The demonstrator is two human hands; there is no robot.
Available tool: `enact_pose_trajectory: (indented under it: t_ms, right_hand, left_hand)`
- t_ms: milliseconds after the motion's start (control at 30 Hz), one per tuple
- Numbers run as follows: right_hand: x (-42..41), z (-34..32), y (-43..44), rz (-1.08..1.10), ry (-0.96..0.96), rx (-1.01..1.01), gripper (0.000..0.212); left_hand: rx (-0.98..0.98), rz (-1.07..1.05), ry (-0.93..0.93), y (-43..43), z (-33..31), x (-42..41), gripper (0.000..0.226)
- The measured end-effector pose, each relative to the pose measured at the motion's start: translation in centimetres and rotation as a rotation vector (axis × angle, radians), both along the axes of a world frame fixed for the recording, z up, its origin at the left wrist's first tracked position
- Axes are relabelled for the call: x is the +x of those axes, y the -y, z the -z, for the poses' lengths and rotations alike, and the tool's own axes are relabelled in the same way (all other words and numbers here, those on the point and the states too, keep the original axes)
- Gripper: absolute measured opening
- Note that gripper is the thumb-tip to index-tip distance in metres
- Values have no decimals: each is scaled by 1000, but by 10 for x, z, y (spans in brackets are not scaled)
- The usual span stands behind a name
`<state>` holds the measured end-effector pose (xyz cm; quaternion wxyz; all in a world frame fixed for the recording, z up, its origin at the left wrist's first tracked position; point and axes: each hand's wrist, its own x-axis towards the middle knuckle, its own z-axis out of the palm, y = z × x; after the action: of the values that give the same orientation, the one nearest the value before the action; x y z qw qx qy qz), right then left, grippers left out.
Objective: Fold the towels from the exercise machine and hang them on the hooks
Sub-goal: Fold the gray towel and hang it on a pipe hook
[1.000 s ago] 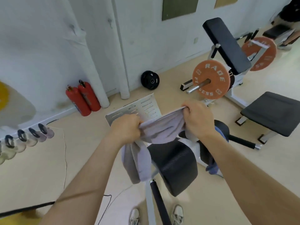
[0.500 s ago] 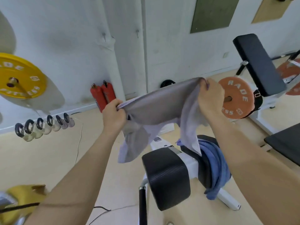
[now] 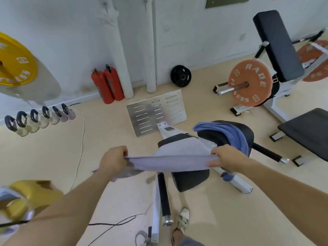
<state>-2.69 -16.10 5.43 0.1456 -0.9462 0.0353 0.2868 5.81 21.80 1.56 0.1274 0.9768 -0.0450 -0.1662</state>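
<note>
A person stands over a white-framed exercise machine (image 3: pixel 236 181), seen from their own head height, both bare arms reaching forward. The left hand (image 3: pixel 113 162) is closed in a fist around one end of a grey towel (image 3: pixel 170 162), with loose cloth hanging below the knuckles. The right hand (image 3: pixel 227 158) pinches the other end between its thumb and curled fingers. The towel is stretched into a flat band between the hands, directly above a black roller pad (image 3: pixel 190 180), and its far part lies over that pad. A blue towel (image 3: pixel 229 134) is draped over a second black pad (image 3: pixel 221 137), just beyond the right hand.

A slotted metal footplate (image 3: pixel 156 112) lies on the pale floor ahead of the machine, and a black handle bar (image 3: pixel 164 197) runs back towards the person's shoe (image 3: pixel 183 220). Two red fire extinguishers (image 3: pixel 108 86) stand against the white wall beside two white pipes (image 3: pixel 124 50), with a black weight plate (image 3: pixel 180 76) leaning nearby. High on the wall are two small wall hooks (image 3: pixel 105 5). To the right stands a padded bench (image 3: pixel 308 132) with an orange weight plate (image 3: pixel 250 83). To the left are a yellow weight plate (image 3: pixel 16 68) and a row of kettlebells (image 3: pixel 40 118). A thin black cable (image 3: pixel 81 139) trails across the floor. A blurred yellow object (image 3: pixel 35 192) sits at the lower left; I cannot tell what it is.
</note>
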Motion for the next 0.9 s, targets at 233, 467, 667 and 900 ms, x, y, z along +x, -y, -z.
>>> enact_pose_trajectory:
  t_ms: [233, 467, 667, 900]
  right_hand:
    - [7, 8, -30, -32, -85, -93, 30]
    - [92, -56, 2, -171, -227, -160, 31]
    - [149, -88, 49, 398, 816, 154, 16]
    - [124, -2, 55, 415, 212, 192, 34]
  left_hand:
    - [-236, -242, 13, 24, 22, -8, 31]
    - [-460, -499, 258, 22, -27, 62, 27]
    - [-871, -802, 623, 26, -100, 126, 26]
    - [-534, -795, 67, 45, -40, 83, 36]
